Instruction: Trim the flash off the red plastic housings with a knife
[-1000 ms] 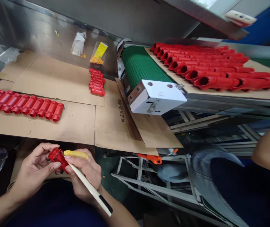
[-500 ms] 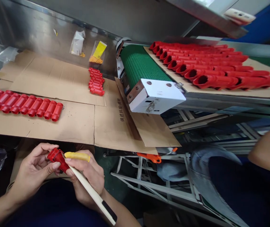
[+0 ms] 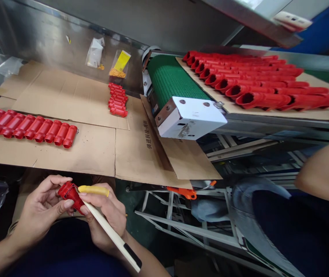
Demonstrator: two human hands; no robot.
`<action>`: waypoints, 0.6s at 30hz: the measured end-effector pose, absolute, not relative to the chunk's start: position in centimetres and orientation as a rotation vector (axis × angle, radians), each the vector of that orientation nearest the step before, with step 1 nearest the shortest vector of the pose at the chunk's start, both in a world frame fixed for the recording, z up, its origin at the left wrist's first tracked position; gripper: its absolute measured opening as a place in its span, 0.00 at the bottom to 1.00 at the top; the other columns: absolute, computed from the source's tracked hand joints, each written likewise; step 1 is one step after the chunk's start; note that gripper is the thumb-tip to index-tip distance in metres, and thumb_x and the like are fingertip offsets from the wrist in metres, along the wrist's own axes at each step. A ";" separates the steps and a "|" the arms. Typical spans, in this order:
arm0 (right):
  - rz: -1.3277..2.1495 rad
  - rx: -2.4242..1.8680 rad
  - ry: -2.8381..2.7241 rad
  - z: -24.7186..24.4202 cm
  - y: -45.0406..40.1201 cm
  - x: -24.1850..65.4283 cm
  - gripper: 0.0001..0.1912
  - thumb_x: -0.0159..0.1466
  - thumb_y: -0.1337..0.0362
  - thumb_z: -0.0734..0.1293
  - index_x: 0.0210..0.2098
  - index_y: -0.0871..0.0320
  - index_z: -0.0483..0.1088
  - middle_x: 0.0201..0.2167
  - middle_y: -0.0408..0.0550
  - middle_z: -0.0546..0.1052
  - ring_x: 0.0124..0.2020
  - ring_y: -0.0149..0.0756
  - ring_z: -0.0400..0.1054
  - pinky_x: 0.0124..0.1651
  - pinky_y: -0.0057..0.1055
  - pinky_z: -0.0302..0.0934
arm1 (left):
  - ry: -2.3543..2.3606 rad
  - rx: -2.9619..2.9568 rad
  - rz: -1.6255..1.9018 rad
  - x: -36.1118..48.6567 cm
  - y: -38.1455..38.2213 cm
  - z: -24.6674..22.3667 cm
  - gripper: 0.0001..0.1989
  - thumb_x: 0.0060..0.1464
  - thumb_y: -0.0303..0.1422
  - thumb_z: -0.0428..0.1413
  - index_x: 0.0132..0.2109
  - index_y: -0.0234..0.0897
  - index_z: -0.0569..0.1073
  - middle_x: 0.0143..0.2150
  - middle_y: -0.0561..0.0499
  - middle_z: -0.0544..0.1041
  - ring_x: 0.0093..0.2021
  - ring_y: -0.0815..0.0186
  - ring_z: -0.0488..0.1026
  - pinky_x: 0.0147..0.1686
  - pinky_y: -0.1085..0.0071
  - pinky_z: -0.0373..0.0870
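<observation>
My left hand (image 3: 44,206) grips a short red plastic tube (image 3: 71,194) between thumb and fingers, in front of the table edge. A yellow finger cot (image 3: 93,190) covers one finger of my right hand (image 3: 108,215). That hand is closed round a slim cream-white handle (image 3: 109,232) with a black patch near its lower end. The tool's working tip lies at the red tube, hidden by my fingers, so its kind does not show. My right fingertips also touch the tube's right side.
On cardboard (image 3: 95,150) lie a row of red tubes (image 3: 34,129) and a smaller red stack (image 3: 117,100). A green conveyor belt (image 3: 172,77) carries many red parts (image 3: 256,82). Small bags (image 3: 121,63) stand behind. A person's arm (image 3: 326,173) is at right; an orange-handled tool (image 3: 183,192) sits below.
My hands and the tube stay almost in place; the white handle shifts very slightly. At far right the other person's arm has moved a little left, and a red part appears at the belt's right edge.
</observation>
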State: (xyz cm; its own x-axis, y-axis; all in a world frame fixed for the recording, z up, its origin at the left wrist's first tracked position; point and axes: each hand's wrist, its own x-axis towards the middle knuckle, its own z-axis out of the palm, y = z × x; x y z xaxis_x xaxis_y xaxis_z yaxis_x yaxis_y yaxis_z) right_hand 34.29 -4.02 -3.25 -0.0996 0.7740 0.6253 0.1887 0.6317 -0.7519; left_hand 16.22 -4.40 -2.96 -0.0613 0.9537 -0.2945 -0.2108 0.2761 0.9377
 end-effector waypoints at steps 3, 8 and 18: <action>0.674 -0.854 -1.658 -3.1 -3.7 34.6 0.09 0.76 0.62 0.68 0.53 0.56 0.75 0.48 0.56 0.85 0.49 0.43 0.80 0.52 0.41 0.78 | 1.261 0.943 1.198 15.8 -4.4 -4.2 0.20 0.49 0.38 0.76 0.48 0.43 0.83 0.38 0.51 0.84 0.31 0.63 0.83 0.31 0.72 0.84; 0.415 -0.777 -1.857 -3.7 -3.3 34.3 0.14 0.74 0.71 0.66 0.58 0.58 0.71 0.45 0.56 0.84 0.48 0.46 0.79 0.52 0.47 0.78 | 1.320 1.170 1.373 16.1 -4.4 -5.3 0.17 0.48 0.32 0.75 0.46 0.44 0.83 0.43 0.51 0.82 0.37 0.61 0.85 0.39 0.70 0.85; 0.886 -0.816 -1.474 -3.8 -4.1 34.8 0.11 0.76 0.61 0.69 0.56 0.51 0.76 0.51 0.55 0.84 0.53 0.45 0.78 0.57 0.46 0.76 | 1.307 0.858 1.333 16.7 -4.1 -3.1 0.21 0.42 0.37 0.79 0.42 0.42 0.80 0.40 0.53 0.82 0.27 0.68 0.80 0.28 0.75 0.81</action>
